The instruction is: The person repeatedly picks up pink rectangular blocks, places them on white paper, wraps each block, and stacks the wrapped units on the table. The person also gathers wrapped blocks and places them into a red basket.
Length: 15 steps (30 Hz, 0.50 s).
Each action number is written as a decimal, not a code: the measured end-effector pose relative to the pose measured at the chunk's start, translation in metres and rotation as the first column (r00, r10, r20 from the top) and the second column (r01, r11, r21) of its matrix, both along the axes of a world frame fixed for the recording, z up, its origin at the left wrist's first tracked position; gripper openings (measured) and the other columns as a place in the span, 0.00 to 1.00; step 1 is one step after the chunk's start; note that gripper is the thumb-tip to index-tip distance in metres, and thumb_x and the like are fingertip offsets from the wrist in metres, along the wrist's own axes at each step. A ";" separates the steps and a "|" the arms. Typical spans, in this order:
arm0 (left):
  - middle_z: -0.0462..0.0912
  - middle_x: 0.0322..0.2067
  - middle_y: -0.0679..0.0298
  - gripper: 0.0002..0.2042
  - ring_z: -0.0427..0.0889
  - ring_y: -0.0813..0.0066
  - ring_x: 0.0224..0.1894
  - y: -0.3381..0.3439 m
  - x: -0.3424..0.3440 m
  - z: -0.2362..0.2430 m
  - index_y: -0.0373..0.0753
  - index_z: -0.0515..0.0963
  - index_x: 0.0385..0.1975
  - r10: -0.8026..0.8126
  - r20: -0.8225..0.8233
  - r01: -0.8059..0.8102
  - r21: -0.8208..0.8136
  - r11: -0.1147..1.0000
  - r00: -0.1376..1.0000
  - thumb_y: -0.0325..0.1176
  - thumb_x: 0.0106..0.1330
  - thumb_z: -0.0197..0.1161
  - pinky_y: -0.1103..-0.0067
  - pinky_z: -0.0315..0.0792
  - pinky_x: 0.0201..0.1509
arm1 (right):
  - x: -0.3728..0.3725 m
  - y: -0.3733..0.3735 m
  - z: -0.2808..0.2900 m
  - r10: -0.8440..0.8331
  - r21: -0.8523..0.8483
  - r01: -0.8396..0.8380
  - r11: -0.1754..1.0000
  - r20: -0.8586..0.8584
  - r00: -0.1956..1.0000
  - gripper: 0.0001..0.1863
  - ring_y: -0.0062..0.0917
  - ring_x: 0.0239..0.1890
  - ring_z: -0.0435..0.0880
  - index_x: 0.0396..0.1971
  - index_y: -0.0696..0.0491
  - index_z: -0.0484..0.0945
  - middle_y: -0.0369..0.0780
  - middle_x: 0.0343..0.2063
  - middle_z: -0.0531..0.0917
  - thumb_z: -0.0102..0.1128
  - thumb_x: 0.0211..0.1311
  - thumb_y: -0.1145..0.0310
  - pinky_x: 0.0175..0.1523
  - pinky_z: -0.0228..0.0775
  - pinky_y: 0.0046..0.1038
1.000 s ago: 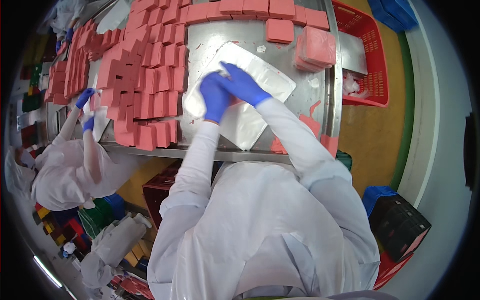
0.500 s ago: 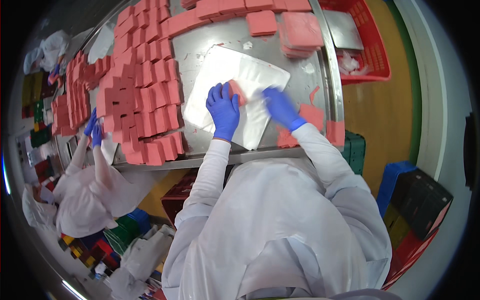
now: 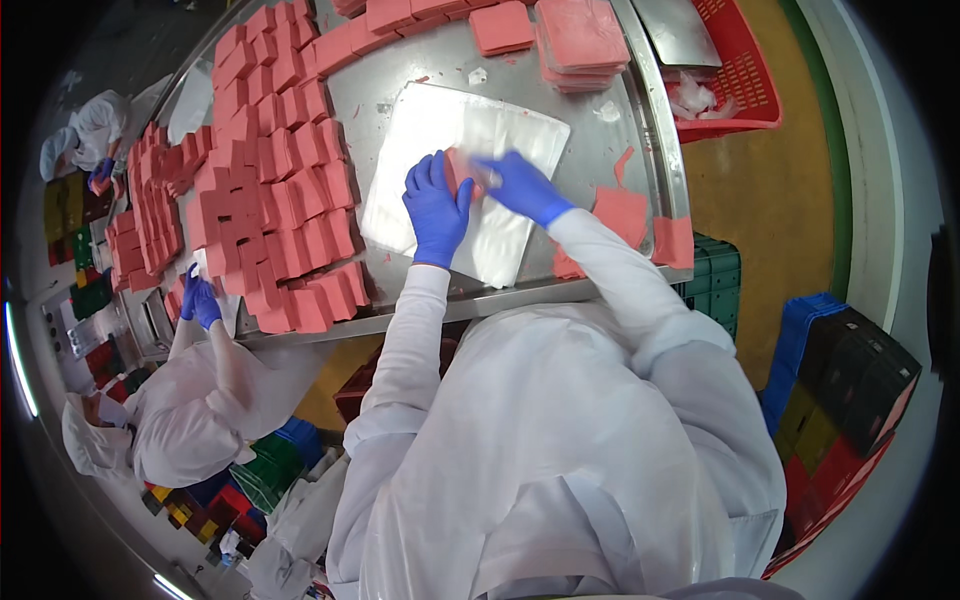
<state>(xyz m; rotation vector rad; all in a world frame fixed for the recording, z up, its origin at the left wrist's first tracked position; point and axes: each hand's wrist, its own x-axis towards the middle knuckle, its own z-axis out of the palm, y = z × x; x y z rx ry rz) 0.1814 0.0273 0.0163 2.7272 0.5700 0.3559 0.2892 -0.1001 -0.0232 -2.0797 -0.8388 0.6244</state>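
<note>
My left hand [image 3: 437,213] rests on a stack of white plastic sheets or bags [image 3: 410,150], its fingers and thumb round a small pink slab [image 3: 462,177]. From the right, my right hand [image 3: 530,192] reaches to the slab's side with its fingers drawn together. A pale, blurred bit of something shows at its fingertips; I cannot make out what. Both hands wear blue gloves. Left of the sheets stand long rows of similar pink slabs [image 3: 300,205]. A flat pink piece [image 3: 620,212] and torn scraps lie near my right forearm.
Pink square stacks [image 3: 583,45] with clear film stand at the metal table's [image 3: 660,185] far right. Beyond the edge is a red crate [image 3: 745,70] holding a metal tray and crumpled plastic. A co-worker's gloved hands [image 3: 200,300] are at the table's left. Dark crates [image 3: 840,400] stand right.
My right hand has swung left from beside the sheets to the pink slab. My left hand keeps its hold on the slab. The co-worker at the left has shifted a little.
</note>
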 end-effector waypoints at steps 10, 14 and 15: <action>0.75 0.46 0.52 0.17 0.75 0.62 0.43 0.022 -0.022 -0.023 0.33 0.72 0.46 0.437 0.245 -0.323 -0.395 0.860 0.865 0.31 0.59 0.65 0.73 0.70 0.47 | -0.049 0.055 0.036 -0.053 0.386 0.041 0.922 0.022 0.998 0.24 0.40 0.47 0.77 0.58 0.50 0.70 0.45 0.44 0.77 0.52 0.59 0.71 0.53 0.69 0.37; 0.80 0.28 0.63 0.11 0.74 0.78 0.27 0.066 -0.112 -0.024 0.33 0.77 0.36 0.590 -0.026 -0.390 -0.773 0.500 0.807 0.32 0.60 0.66 0.82 0.70 0.33 | -0.077 0.050 0.028 0.083 0.153 -0.217 0.964 0.603 0.793 0.22 0.38 0.55 0.68 0.51 0.59 0.69 0.44 0.47 0.73 0.52 0.55 0.70 0.68 0.50 0.45; 0.80 0.24 0.66 0.10 0.73 0.82 0.25 0.074 -0.129 -0.032 0.33 0.79 0.34 0.660 0.061 -0.400 -0.753 0.523 0.749 0.33 0.60 0.67 0.84 0.69 0.30 | -0.079 0.060 0.029 0.082 0.103 -0.181 0.978 0.608 0.790 0.22 0.38 0.55 0.68 0.51 0.58 0.69 0.44 0.46 0.73 0.52 0.54 0.69 0.68 0.50 0.46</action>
